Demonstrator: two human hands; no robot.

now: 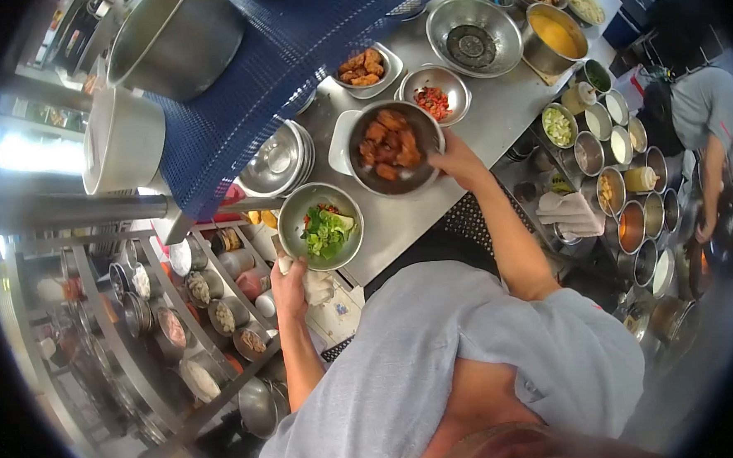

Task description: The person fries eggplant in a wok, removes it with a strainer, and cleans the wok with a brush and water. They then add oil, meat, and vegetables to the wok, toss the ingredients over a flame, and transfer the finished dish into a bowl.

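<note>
My left hand (288,284) is closed around a white cloth (315,288) at the near rim of a metal bowl (347,255) with chopped greens (327,233) and red bits. My right hand (460,163) grips the right rim of another metal bowl (397,187), which holds browned, glazed fried pieces (390,142). A white dish (340,143) shows just left of that bowl. Behind it are a small bowl of chopped red peppers (432,103) and a white dish of fried pieces (361,67).
Stacked metal bowls (307,162) stand left on the steel counter (492,98). A blue mesh shelf (235,95) with large pots (176,48) overhangs the upper left. Racks of ingredient bowls (173,329) are at left. Containers (632,227) and a co-worker's arm (714,179) are at right.
</note>
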